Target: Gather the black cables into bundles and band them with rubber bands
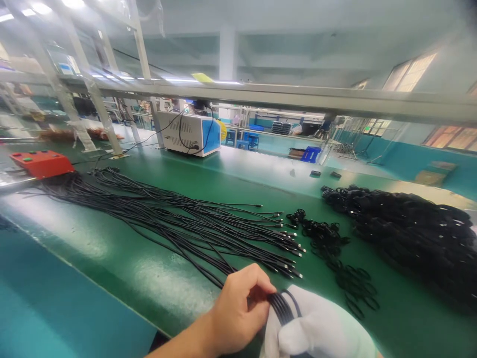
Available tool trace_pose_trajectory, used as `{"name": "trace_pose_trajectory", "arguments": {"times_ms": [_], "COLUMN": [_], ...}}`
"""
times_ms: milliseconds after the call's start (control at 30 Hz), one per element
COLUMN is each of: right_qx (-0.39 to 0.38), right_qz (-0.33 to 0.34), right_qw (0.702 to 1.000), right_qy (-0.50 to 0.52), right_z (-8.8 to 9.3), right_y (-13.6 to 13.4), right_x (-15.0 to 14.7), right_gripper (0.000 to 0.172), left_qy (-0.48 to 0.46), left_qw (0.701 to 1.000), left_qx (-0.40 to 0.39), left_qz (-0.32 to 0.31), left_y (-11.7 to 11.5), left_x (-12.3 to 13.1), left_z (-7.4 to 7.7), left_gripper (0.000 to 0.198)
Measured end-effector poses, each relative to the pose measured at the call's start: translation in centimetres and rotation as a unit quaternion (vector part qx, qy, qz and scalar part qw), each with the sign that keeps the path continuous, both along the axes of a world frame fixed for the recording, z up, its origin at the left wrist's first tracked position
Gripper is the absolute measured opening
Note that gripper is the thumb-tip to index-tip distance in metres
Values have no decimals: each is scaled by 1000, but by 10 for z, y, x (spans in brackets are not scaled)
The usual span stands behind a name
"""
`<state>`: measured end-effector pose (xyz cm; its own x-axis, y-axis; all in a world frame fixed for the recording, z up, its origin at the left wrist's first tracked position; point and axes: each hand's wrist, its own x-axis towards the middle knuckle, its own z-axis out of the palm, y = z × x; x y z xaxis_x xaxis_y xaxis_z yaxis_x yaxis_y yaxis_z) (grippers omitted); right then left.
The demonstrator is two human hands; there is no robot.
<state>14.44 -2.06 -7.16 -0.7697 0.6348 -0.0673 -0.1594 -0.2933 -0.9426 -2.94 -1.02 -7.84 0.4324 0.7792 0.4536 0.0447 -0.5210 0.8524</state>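
In both hands' grip, a coiled black cable (282,309) is held over a green table (231,180): the bare left hand (240,306) pinches the coil at one end, the white-gloved right hand (328,325) presses a thumb across it. Straight black USB cables (208,226), small black loops (328,236) and a heap of black coils (410,228) lie beyond.

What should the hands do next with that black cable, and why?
Maybe the gloved right hand should press the stray strand against the rest of the cable: that strand bows away from the others, while the bare left hand pinches the cable close by.
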Motion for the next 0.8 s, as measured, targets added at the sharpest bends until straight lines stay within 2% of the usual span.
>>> {"name": "trace_pose_trajectory", "arguments": {"times_ms": [100, 300, 433, 567, 633, 733, 800], "right_qx": [14, 26, 42, 58, 64, 68, 72], "right_qz": [-6, 0, 22, 44, 45, 36, 22], "right_qw": [1000, 999, 997, 994, 992, 990, 989], "right_qy": [-23, -38, -63, -87, -102, -119, -128], "right_z": [5, 16, 17, 27, 36, 52, 60], "right_y": [-2, -6, -7, -8, -11, -20, -27], "right_x": [2, 2, 2, 9, 13, 15, 13], "right_gripper": [25, 32, 36, 33, 28, 31, 32], "left_qy": [-3, -33, -16, 73, 84, 41, 20], "left_qw": [997, 983, 984, 987, 983, 976, 975], "left_qx": [68, 165, 164, 140, 163, 215, 223], "left_qz": [40, 68, 65, -9, -28, 3, 11], "left_y": [-5, -12, -13, -14, -15, -17, -18], "left_x": [3, 9, 9, 3, 0, 0, 0], "left_z": [-4, -6, 9, 30, 37, 41, 43], "left_gripper": [24, 28, 27, 35, 31, 27, 27]}}
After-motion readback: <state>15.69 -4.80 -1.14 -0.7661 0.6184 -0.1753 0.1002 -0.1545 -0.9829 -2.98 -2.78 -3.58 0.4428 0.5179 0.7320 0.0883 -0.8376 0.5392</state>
